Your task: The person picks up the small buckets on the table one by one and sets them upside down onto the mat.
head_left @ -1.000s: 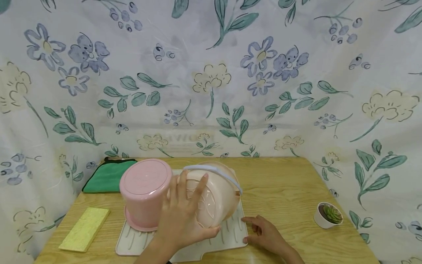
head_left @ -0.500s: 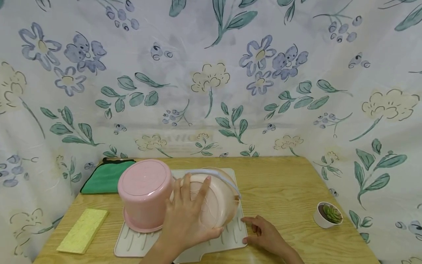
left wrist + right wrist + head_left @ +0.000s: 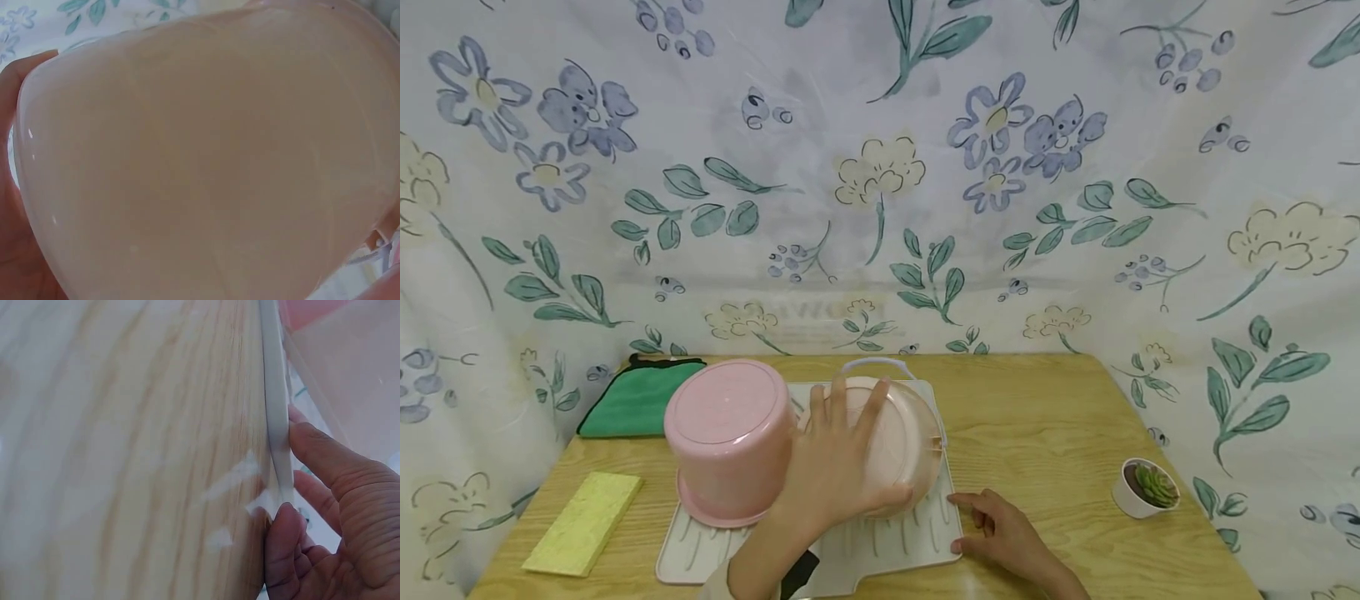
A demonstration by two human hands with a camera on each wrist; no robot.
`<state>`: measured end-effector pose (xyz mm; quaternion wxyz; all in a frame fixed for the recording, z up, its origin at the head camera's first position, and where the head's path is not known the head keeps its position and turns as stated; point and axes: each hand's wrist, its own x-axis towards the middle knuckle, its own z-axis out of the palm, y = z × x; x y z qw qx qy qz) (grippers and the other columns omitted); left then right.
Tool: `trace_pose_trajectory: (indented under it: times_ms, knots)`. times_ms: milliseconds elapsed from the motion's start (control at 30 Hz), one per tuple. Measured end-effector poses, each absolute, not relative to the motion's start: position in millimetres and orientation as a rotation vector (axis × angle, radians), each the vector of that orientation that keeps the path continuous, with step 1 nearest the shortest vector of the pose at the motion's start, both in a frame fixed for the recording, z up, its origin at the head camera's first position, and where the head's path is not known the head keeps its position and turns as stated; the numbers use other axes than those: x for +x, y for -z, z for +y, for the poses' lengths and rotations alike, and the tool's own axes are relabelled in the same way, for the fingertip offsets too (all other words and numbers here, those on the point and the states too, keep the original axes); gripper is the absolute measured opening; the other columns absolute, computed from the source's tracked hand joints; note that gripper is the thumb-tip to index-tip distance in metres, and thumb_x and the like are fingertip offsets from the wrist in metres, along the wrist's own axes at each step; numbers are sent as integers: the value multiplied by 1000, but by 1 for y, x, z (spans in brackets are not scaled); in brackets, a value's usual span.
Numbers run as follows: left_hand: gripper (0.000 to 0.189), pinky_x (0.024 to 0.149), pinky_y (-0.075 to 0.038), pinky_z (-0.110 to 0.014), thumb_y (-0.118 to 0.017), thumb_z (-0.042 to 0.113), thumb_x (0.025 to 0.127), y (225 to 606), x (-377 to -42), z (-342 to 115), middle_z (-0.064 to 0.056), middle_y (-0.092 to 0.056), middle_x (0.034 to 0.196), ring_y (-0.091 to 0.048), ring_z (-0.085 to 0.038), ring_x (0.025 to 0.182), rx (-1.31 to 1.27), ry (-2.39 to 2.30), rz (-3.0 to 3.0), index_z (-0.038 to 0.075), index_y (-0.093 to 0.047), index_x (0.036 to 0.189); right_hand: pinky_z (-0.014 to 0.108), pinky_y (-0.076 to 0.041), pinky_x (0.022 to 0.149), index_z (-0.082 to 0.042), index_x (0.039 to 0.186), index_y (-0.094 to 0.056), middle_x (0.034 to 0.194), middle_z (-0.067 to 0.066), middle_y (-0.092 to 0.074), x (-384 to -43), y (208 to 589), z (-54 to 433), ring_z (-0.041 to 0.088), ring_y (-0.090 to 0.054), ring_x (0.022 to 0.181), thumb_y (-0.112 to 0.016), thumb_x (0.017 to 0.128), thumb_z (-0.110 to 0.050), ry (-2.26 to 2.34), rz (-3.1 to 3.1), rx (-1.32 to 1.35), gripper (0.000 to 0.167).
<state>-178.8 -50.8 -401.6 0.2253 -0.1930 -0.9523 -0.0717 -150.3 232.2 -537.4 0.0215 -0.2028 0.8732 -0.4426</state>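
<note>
My left hand (image 3: 831,467) spreads over a beige bucket (image 3: 919,433) that is tipped bottom up, its round base facing me. The fingers curl over the base rim and the thumb lies on the near side. In the left wrist view the bucket's smooth wall (image 3: 206,156) fills the picture, with fingers along one end. A pale blue handle (image 3: 872,363) arches behind the bucket. Beneath is a white ribbed drying mat (image 3: 925,533). My right hand (image 3: 1009,533) grips the mat's right edge (image 3: 275,394) near the front corner, between thumb and index finger.
A pink bucket (image 3: 728,450) stands upside down on the mat's left part, close beside the beige one. Left of it lie a yellow sponge (image 3: 583,523) and a green cloth (image 3: 632,404). A small potted succulent (image 3: 1145,488) stands at the right. Flowered fabric (image 3: 880,183) surrounds the table.
The beige bucket has turned with my left hand, its base now facing more upward. The blue handle has swung away to the back. My right hand has stayed at the mat's edge.
</note>
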Motion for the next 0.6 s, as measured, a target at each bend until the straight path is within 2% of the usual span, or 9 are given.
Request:
trace_pose_trajectory:
  times_ms: [133, 467, 600]
  knots:
    - [127, 80, -48, -70, -69, 86, 52, 397, -186, -47, -26, -32, 150, -36, -51, 134, -532, 226, -2724, 30, -25, 157, 18, -39, 55, -6, 126, -67, 81, -1, -48, -151, 538, 232, -2, -39, 65, -84, 76, -31, 1374, 2719, -622, 58]
    - [124, 71, -47, -72, -67, 88, 54, 390, -206, -39, -25, -27, 153, -36, -49, 133, -557, 297, -2842, 33, -24, 157, 18, -39, 55, -5, 125, -67, 81, 2, -49, -151, 536, 232, 0, -41, 65, -84, 77, -30, 1387, 2715, -613, 58]
    - [123, 74, -47, -71, -64, 89, 56, 391, -217, -35, -24, -27, 154, -35, -48, 135, -557, 307, -2923, 36, -20, 158, 18, -39, 55, -4, 125, -67, 81, 3, -49, -150, 536, 231, 0, -41, 65, -84, 77, -29, 1388, 2713, -599, 57]
